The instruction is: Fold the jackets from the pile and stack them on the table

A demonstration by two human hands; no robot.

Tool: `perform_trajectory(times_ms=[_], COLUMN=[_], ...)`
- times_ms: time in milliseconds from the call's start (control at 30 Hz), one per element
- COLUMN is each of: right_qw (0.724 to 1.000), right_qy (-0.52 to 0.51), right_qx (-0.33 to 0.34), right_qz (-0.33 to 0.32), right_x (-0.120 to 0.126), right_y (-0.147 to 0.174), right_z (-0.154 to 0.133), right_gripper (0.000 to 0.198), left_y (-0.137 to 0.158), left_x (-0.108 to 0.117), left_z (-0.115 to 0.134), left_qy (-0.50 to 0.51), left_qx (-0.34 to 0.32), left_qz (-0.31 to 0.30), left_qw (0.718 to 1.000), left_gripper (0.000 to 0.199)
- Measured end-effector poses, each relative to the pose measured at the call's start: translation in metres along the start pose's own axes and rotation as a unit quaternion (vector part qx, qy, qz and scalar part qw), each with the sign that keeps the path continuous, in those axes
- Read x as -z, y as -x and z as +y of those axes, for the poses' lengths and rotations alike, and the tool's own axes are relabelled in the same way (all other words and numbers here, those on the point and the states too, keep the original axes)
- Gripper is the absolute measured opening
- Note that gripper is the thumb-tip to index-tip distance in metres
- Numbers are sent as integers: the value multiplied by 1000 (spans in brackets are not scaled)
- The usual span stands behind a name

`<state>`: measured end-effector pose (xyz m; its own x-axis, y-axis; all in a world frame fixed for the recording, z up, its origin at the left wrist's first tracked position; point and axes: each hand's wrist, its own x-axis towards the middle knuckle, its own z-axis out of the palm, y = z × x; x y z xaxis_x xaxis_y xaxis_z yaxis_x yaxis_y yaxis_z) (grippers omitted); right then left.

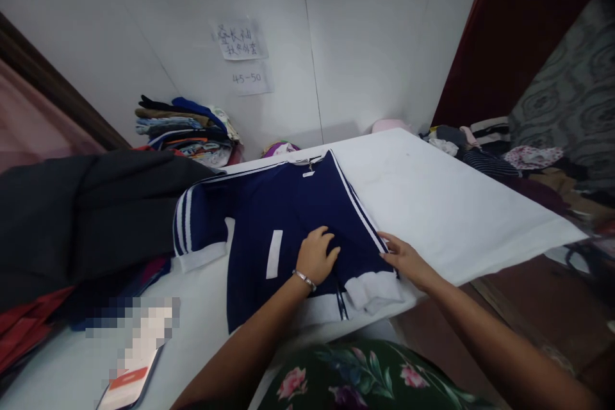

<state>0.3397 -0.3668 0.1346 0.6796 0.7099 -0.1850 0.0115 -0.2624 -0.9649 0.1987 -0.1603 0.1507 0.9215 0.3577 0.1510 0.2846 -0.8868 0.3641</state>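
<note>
A navy jacket (269, 198) with white stripes down its sleeves lies spread on a white-covered table, collar away from me. One sleeve is angled out to the left; the other lies down along the right side, its white cuff near the hem. My left hand (317, 253) rests on the jacket front, fingers apart and slightly bent. At the outer edge of the right sleeve, my right hand (401, 259) has its thumb and fingers on the striped fabric. A white pocket trim (274, 254) shows left of my left hand, and a small tag (308, 173) lies at the collar.
The white table cover (432, 192) extends right. Dark clothing (96, 211) is heaped on the left, with a phone (139, 365) nearer me. Folded clothes (187, 131) are stacked by the wall below two paper notes (241, 40). More garments (500, 154) are piled at the far right.
</note>
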Motion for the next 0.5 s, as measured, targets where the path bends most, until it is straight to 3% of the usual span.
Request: perform_trajectory(times_ms=[100,167,333,500], right_qw=[977,960,981,997], right_qy=[175,217,140,-14], right_qx=[108,144,95,-7], right_qz=[64,103,92,79], right_x=[7,9,-2,-11], right_y=[-4,-12,-31,-17], right_z=[5,8,18,17], right_gripper=[47,48,53,78], left_y=[9,13,18,32], left_x=[-9,-15,-12,-3], left_z=[9,10,7,4], left_qy=[-10,-12,61,134], left_qx=[-55,-57,-41,-68], left_qz=[-42,-46,-57,-59], left_qw=[998,997,996,987], left_gripper=[28,28,25,23])
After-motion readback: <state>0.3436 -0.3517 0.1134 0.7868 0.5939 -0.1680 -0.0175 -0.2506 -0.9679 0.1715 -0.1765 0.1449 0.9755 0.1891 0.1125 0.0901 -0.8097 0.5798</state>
